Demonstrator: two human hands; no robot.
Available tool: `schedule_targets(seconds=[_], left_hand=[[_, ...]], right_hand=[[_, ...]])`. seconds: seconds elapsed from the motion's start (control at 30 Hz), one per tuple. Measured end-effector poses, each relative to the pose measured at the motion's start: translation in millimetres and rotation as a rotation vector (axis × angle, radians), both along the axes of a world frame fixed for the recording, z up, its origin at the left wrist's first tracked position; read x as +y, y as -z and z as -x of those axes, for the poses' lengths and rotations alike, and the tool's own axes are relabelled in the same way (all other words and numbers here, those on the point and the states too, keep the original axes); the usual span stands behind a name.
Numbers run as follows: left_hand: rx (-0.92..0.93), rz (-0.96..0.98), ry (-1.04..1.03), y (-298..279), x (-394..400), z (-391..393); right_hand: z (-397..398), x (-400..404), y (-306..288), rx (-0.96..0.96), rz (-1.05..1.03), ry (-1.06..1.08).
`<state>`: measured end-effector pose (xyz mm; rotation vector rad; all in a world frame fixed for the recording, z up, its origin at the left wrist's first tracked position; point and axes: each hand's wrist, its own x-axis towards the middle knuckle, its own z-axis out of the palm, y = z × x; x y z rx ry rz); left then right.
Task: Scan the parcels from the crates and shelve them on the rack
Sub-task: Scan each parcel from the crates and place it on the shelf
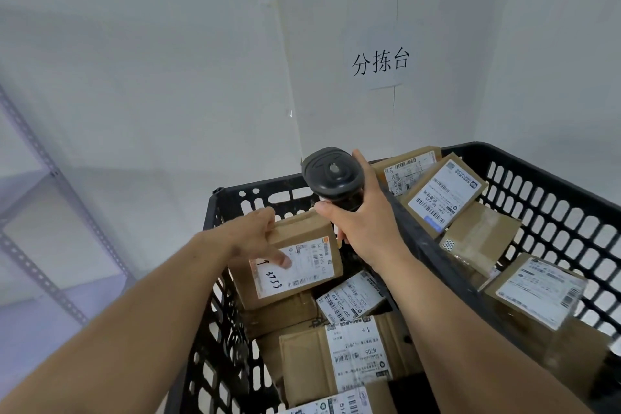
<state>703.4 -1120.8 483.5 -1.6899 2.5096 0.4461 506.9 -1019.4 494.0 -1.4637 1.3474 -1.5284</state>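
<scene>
Parcel (289, 259) in our left hand (255, 235), lifted at the far end of the left crate (215, 279) with its label up.
Our fingers curl round its edge, thumb on the label, so the scanner (331, 178) gripped tight in our right hand (363, 222) can likely read it; the rack (43, 198) waits at left.

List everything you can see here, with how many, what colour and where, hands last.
crates: two, black, side by side at lower right
parcels: several, brown with white labels, in both crates
held parcel: one, brown, over the near crate
scanner: one, dark grey, above the crates
wall sign: one, white, on the wall
rack: one, grey metal, far left
left hand: holds the held parcel
right hand: grips the scanner
</scene>
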Motion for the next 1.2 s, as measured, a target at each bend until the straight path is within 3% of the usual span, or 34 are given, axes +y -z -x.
schedule_targets(seconds=[0.1, 0.27, 0.37, 0.43, 0.6, 0.7, 0.87, 1.2], left_hand=[[0.027, -0.185, -0.022, -3.2, -1.1, -2.3], [-0.104, -0.258, 0.009, -17.9, 4.1, -1.3], [-0.044, -0.276, -0.036, -22.1, 13.4, -3.9], [0.084, -0.220, -0.098, -22.9, 20.5, -10.4], [0.755, -0.226, -0.233, -24.4, 50.1, -23.3], [0.988, -0.199, -0.288, -21.2, 71.4, -24.5], [1.192, -0.165, -0.309, -14.0, 100.6, -19.3], [1.322, -0.176, -0.163, -17.9, 145.3, 7.2]], right_hand=[[1.2, -0.5, 0.2, -0.007, -0.006, 0.015], [-0.5, -1.2, 0.7, -0.026, 0.001, -0.014], [-4.9, 2.3, -1.2, -0.044, -0.011, -0.001], [-1.7, 4.3, -4.8, -0.077, -0.010, 0.003], [13.7, 28.9, -23.1, -0.141, 0.032, 0.017], [15.1, 57.7, -30.8, -0.139, 0.048, -0.008], [14.3, 101.6, -30.6, -0.145, 0.070, -0.061], [-15.1, 189.0, -17.5, -0.117, 0.061, 0.005]])
